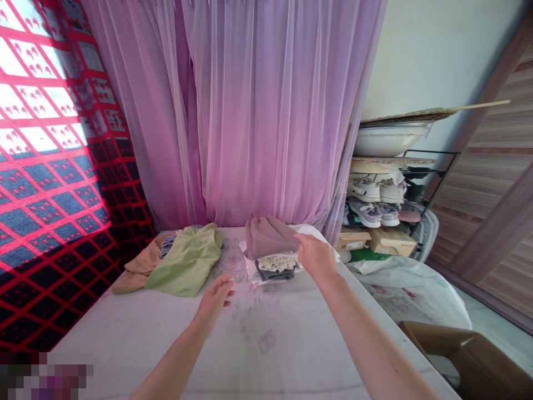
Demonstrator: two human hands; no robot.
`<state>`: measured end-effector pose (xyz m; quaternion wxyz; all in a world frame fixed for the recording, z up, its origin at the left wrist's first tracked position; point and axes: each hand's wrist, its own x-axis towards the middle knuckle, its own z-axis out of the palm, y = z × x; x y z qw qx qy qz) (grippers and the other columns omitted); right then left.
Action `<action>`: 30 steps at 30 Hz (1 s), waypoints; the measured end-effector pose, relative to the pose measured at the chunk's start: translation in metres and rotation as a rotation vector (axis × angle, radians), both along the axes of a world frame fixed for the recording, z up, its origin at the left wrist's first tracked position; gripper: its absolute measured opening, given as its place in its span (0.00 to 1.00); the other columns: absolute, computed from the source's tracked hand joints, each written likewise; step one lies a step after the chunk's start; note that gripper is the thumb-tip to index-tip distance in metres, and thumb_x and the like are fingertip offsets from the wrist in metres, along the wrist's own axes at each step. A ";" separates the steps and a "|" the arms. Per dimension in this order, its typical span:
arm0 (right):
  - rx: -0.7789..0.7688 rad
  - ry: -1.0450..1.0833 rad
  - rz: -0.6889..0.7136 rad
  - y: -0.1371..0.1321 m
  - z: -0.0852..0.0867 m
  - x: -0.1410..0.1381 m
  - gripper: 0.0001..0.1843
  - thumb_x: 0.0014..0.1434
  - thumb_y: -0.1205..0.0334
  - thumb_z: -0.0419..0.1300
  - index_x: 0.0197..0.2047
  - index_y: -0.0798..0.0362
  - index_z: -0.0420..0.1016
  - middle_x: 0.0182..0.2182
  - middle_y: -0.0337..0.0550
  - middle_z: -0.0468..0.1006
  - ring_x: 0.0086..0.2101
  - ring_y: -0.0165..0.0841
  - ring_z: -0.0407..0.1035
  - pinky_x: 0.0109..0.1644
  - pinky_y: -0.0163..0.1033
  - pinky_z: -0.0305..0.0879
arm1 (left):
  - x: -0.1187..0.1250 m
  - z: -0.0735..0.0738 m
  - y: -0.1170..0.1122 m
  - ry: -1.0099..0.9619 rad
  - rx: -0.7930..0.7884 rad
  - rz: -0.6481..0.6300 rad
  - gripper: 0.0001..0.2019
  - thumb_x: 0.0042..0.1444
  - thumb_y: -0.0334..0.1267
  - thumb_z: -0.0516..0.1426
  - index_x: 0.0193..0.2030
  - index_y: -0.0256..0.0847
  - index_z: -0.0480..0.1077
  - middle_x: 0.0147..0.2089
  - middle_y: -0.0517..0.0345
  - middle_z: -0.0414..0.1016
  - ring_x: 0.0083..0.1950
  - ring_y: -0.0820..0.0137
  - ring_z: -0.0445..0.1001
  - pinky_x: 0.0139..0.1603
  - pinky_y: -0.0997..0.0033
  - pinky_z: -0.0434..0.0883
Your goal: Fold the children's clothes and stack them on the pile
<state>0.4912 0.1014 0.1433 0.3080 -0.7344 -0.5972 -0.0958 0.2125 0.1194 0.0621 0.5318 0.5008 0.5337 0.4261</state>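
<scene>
Pink sheer curtains [250, 111] hang behind a white-covered surface [125, 344], with a wire rack [416, 183] to the right holding sneakers [364, 214] above cardboard boxes [391, 241]. On the surface, a green shirt [187, 264] lies beside a folded stack [270, 266] topped by mauve cloth [268, 238]. The right hand [316, 256] touches that cloth's edge, its grip unclear; the open left hand [215, 300] holds nothing, fingers apart, just before the stack.
</scene>
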 end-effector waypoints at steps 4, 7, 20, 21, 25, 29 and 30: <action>0.054 -0.064 0.128 0.026 0.025 -0.022 0.22 0.63 0.56 0.49 0.57 0.45 0.73 0.55 0.49 0.74 0.52 0.46 0.68 0.56 0.52 0.60 | -0.057 -0.040 -0.012 0.355 0.286 0.103 0.15 0.49 0.47 0.54 0.39 0.43 0.73 0.38 0.54 0.79 0.40 0.63 0.78 0.42 0.62 0.74; -0.112 -0.086 0.218 0.039 0.007 -0.045 0.25 0.62 0.47 0.52 0.61 0.41 0.68 0.63 0.48 0.64 0.60 0.52 0.58 0.61 0.64 0.50 | -0.095 -0.061 -0.020 0.566 0.450 0.123 0.13 0.48 0.42 0.52 0.37 0.45 0.74 0.42 0.54 0.80 0.47 0.60 0.76 0.54 0.57 0.71; -0.146 -0.176 0.115 0.022 -0.038 -0.064 0.24 0.65 0.49 0.49 0.60 0.45 0.70 0.61 0.52 0.67 0.61 0.50 0.56 0.63 0.67 0.43 | -0.110 -0.058 -0.032 0.687 0.493 0.010 0.13 0.49 0.33 0.49 0.31 0.45 0.75 0.37 0.54 0.80 0.45 0.61 0.76 0.53 0.58 0.70; -0.071 -0.174 0.116 0.014 -0.041 -0.072 0.23 0.65 0.52 0.49 0.59 0.47 0.70 0.61 0.53 0.67 0.62 0.50 0.55 0.64 0.67 0.42 | -0.110 -0.059 -0.032 0.682 0.497 0.010 0.13 0.49 0.32 0.49 0.31 0.45 0.75 0.37 0.54 0.80 0.44 0.61 0.76 0.53 0.58 0.70; 0.169 -0.091 0.168 -0.032 -0.086 -0.115 0.22 0.65 0.57 0.48 0.58 0.49 0.71 0.62 0.51 0.66 0.63 0.47 0.54 0.66 0.61 0.45 | -0.112 -0.062 -0.032 0.691 0.524 0.011 0.13 0.50 0.31 0.49 0.31 0.44 0.75 0.36 0.54 0.80 0.44 0.62 0.76 0.52 0.59 0.69; 0.162 0.097 0.285 -0.069 -0.150 -0.159 0.20 0.63 0.59 0.48 0.50 0.46 0.77 0.58 0.50 0.71 0.59 0.45 0.63 0.61 0.56 0.61 | -0.112 -0.064 -0.031 0.734 0.548 -0.001 0.13 0.51 0.30 0.49 0.33 0.42 0.76 0.37 0.52 0.80 0.44 0.61 0.76 0.52 0.60 0.69; 0.148 0.163 0.290 -0.073 -0.161 -0.167 0.19 0.62 0.59 0.48 0.48 0.46 0.79 0.56 0.50 0.73 0.57 0.44 0.66 0.59 0.55 0.65 | -0.112 -0.064 -0.031 0.751 0.550 -0.008 0.13 0.52 0.30 0.49 0.33 0.41 0.76 0.38 0.51 0.80 0.45 0.61 0.75 0.53 0.60 0.69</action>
